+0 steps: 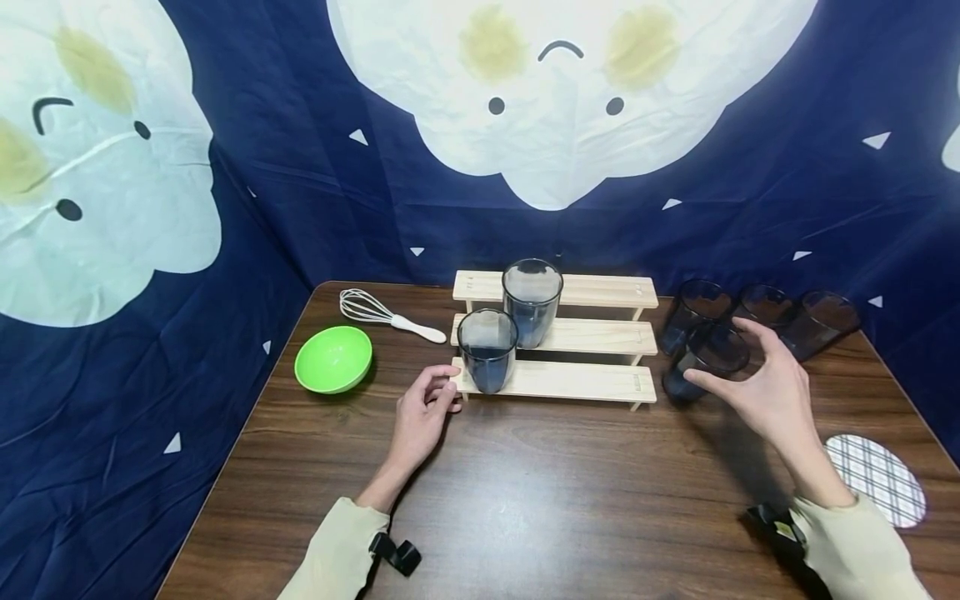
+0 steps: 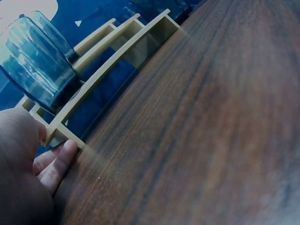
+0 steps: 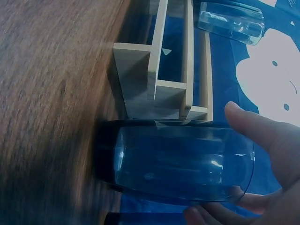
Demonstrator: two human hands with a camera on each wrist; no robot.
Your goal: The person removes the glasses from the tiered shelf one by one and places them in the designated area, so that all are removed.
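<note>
A three-tier wooden stand (image 1: 570, 379) (image 2: 108, 70) (image 3: 140, 79) sits mid-table. One blue-grey tumbler (image 1: 487, 350) (image 2: 37, 65) stands on the left of its lowest tier, and another tumbler (image 1: 532, 302) (image 3: 229, 21) on the middle tier. My left hand (image 1: 442, 392) pinches the left end of the lowest tier, with fingers (image 2: 56, 166) at its foot. My right hand (image 1: 716, 350) is spread around a third tumbler (image 1: 678, 385) (image 3: 183, 164), which stands on the table by the stand's right end. Thumb and fingers lie close to its rim without closing on it.
Three more tumblers (image 1: 765, 308) cluster at the back right. A green bowl (image 1: 333, 358) and a whisk (image 1: 390, 314) lie at the left. A plaid coaster (image 1: 873, 479) rests near the right edge. Blue cloth walls off the wooden table (image 1: 562, 500).
</note>
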